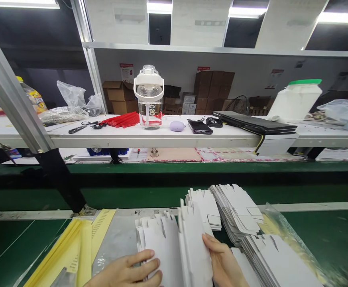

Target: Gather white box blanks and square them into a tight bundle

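Observation:
Several bundles of flat, folded white cartons lie at the bottom centre and right. My left hand (134, 271) rests on the left bundle of cartons (164, 239), its fingers stretched over the left edge and slightly apart; its thumb does not show. Around the right edge of the middle bundle (194, 247), my right hand (223, 261) is closed with the thumb on top. That bundle leans against the left one. Behind it is a smaller carton bundle (205, 207), with a fanned stack (239, 211) beside it. Another stack (281, 259) lies right of my right hand.
Yellow printed sleeves (72, 251) and a clear plastic bag (114, 235) lie left on the green surface (335, 235). Across the back runs a white shelf (162, 141) with a water bottle (150, 99), red sticks (122, 119), a phone (200, 126) and a laptop (254, 122). A metal post (21, 87) slants at left.

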{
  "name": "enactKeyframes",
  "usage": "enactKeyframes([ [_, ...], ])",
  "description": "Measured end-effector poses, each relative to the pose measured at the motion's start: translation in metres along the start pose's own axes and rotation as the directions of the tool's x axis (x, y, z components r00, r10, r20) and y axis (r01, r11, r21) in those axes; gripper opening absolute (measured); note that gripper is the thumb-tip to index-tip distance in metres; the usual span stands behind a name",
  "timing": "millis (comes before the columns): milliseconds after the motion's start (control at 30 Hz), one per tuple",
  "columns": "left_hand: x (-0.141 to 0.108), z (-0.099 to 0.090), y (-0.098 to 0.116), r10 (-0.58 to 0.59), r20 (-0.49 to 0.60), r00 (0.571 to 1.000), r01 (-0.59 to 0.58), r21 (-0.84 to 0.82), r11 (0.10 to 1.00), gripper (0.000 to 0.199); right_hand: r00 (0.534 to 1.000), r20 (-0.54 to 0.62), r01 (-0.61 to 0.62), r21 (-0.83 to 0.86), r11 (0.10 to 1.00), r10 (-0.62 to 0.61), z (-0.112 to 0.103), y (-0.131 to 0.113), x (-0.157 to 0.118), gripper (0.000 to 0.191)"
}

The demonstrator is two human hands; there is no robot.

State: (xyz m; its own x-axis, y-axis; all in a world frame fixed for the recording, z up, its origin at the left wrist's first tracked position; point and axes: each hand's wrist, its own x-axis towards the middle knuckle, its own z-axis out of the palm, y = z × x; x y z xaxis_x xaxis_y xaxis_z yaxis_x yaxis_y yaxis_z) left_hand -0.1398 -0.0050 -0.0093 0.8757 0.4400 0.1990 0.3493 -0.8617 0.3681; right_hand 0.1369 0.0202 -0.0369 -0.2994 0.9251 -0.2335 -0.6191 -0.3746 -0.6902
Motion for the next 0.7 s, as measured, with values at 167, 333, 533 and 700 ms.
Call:
enactKeyframes([
  [167, -0.041, 0.051, -0.046, -0.210, -0.142, 0.967, 0.192, -0.134, 0.972, 0.048, 0.984, -0.167, 0.049, -0.034, 0.998, -0.054, -0.011, 0.011, 0.006, 0.031],
  [333, -0.088, 0.133, -0.092, -0.604, -0.431, 0.671, 0.517, -0.311, 0.797, 0.026, 0.916, -0.331, 0.076, -0.413, 0.908, -0.228, -0.029, 0.022, 0.016, 0.038],
  [533, -0.112, 0.198, -0.115, -0.871, -0.487, 0.060, 0.518, -0.731, 0.444, 0.036, 0.882, -0.166, 0.048, -0.899, 0.434, -0.441, -0.056, 0.070, 0.052, 0.029],
  [700, -0.111, 0.218, -0.109, -0.926, -0.295, -0.236, 0.336, -0.919, 0.207, 0.026, 0.879, -0.170, 0.004, -0.931, 0.364, -0.445, -0.067, 0.096, 0.074, 0.043],
])
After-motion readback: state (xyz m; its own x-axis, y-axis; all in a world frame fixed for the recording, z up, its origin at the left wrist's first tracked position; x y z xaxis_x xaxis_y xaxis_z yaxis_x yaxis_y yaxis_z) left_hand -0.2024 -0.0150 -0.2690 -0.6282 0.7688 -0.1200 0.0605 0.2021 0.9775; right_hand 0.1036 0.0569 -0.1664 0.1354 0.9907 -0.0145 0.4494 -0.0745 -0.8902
